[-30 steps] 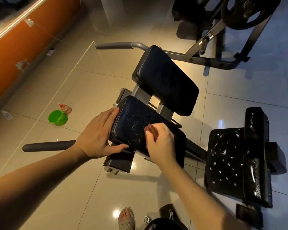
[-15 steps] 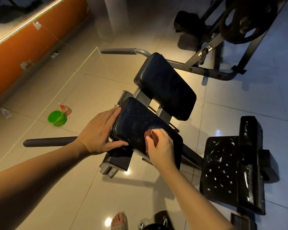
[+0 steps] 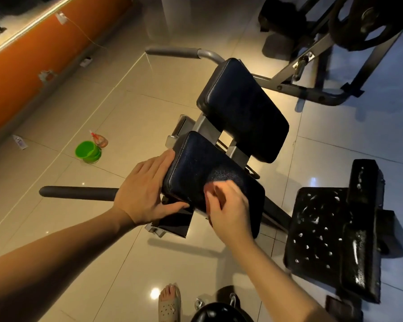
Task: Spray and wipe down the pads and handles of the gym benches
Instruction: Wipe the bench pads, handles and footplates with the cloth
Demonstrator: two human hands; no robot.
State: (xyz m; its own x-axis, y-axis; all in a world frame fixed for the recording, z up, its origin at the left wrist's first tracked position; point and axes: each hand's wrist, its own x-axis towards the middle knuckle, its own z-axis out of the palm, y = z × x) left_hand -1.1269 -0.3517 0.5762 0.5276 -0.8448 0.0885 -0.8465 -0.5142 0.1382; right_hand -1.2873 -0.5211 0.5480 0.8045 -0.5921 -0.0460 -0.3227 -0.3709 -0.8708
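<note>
Far left there's the long orange wall panel [image 3: 21, 73], and on the glossy beige tiled floor [image 3: 63, 228] near it a small green plastic bucket [image 3: 88, 151] with a clear spray bottle of reddish liquid [image 3: 99, 139] touching its far side. Closer in, a black foam-covered handle bar [image 3: 77, 193] sticks out to the left from the bench frame.

The left hand [image 3: 144, 194] lies flat against the left edge of the near black padded cushion [image 3: 196, 168]. Its fingers are straight and together, and the thumb is spread out along the lower edge, so it's bracing the pad rather than grabbing it. The right hand [image 3: 230, 210] sits on the near right part of that same cushion with its fingers curled over a small reddish wad [image 3: 215, 194] pressed to the surface. It's too blurry to say what it's made of.

Behind that pad is a second black padded cushion [image 3: 242, 108], tilted, with a grey foam-covered handle [image 3: 172, 52] reaching left past it. Off to the right, a separate black vinyl bench pad [image 3: 319, 228] sits low, covered in shiny droplets and streaks. Top right, a dark round weight plate [image 3: 368, 19] hangs on a grey steel frame.
</note>
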